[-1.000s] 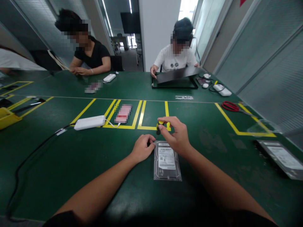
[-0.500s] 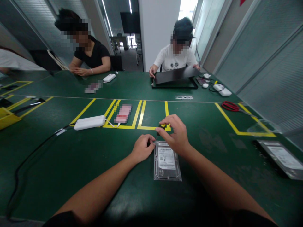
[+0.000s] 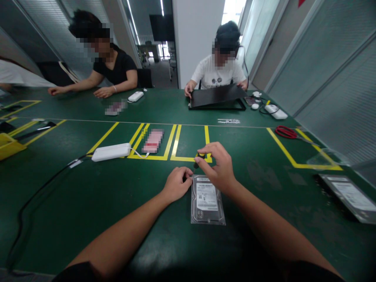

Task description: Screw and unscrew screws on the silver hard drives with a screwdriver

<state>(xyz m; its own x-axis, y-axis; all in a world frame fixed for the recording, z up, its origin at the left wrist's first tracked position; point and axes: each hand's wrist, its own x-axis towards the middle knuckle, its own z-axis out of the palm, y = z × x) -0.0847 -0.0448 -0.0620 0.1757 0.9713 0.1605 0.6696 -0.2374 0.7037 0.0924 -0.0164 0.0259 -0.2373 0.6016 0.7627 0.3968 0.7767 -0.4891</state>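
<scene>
Here's the central hard drive (image 3: 206,197), and a second hard drive (image 3: 348,197) well to its right makes two! One screwdriver (image 3: 196,164), right at the central drive's far edge. One pair of red-handled scissors (image 3: 285,132), beyond that drive and to its right. White boxes (image 3: 111,152), three: one left of the drive, two farther beyond, one to each side. One yellow bin (image 3: 11,147), far out to its left. And people (image 3: 219,76), three, all beyond the drive, the leftmost cut off!
</scene>
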